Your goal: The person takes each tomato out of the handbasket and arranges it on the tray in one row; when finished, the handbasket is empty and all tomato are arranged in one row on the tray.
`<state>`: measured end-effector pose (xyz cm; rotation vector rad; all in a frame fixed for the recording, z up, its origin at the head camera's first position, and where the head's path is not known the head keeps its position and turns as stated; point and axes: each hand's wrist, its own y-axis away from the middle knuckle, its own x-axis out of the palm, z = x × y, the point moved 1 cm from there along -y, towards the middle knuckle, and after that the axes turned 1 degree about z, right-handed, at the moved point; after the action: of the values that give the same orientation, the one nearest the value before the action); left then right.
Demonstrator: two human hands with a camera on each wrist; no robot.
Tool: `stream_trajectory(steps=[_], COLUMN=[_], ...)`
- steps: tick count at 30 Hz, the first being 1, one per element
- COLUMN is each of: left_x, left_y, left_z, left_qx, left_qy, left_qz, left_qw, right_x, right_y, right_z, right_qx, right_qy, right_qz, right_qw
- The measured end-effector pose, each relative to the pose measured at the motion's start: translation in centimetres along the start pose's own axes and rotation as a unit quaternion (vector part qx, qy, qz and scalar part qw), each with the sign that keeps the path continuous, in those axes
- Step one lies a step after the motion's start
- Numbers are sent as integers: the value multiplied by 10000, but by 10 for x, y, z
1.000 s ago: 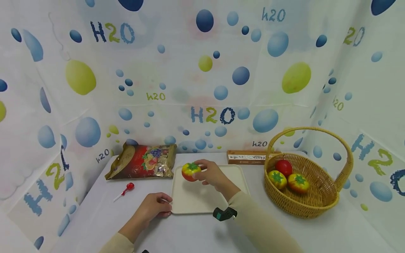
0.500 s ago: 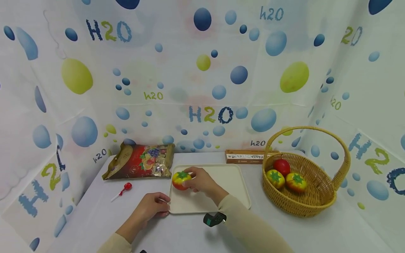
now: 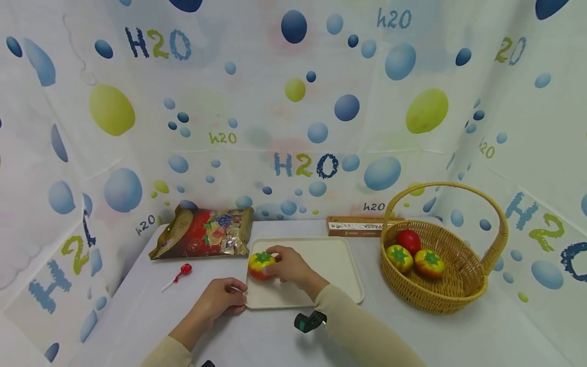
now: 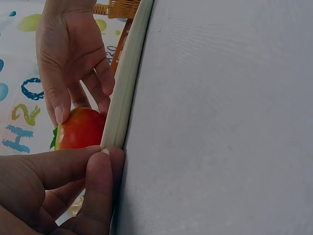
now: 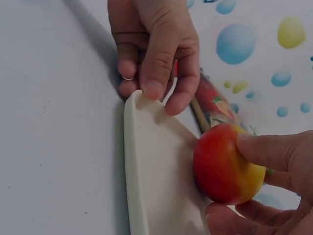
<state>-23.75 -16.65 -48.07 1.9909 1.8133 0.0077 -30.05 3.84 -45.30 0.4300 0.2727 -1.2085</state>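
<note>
My right hand (image 3: 293,267) holds a red-and-yellow tomato (image 3: 261,265) with a green leafy top at the left side of a cream tray (image 3: 316,295). In the right wrist view, the thumb lies on the upper side of the tomato (image 5: 227,164) and fingers reach round below. It appears to touch the tray floor. My left hand (image 3: 222,298) pinches the tray's near left corner between thumb and fingers, as the left wrist view shows on the rim (image 4: 120,103).
A wicker basket (image 3: 435,303) with a tall handle stands right, holding a red fruit (image 3: 408,241) and two similar tomatoes (image 3: 429,263). Behind the tray lies a pasta box (image 3: 353,227). A red snack bag (image 3: 202,232) and a lollipop (image 3: 183,271) lie left.
My right hand has carried the tomato left and down onto the left part of the tray, moving only slightly in the last half second. My left hand has stayed at the tray corner.
</note>
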Motion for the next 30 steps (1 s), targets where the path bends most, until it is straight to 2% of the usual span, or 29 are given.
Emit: stream_trajectory(steps=[14, 30], left_x=[-1, -1], left_y=[3, 2], left_z=[0, -3], left_qx=[-85, -17], left_qy=[-88, -64], left_qz=[55, 94], left_qw=[9999, 9999], right_x=[12, 5], right_y=[1, 5], right_z=[0, 1], right_qx=[34, 74], right_qy=[365, 184], right_qz=[-35, 89], right_qw=[9993, 9998])
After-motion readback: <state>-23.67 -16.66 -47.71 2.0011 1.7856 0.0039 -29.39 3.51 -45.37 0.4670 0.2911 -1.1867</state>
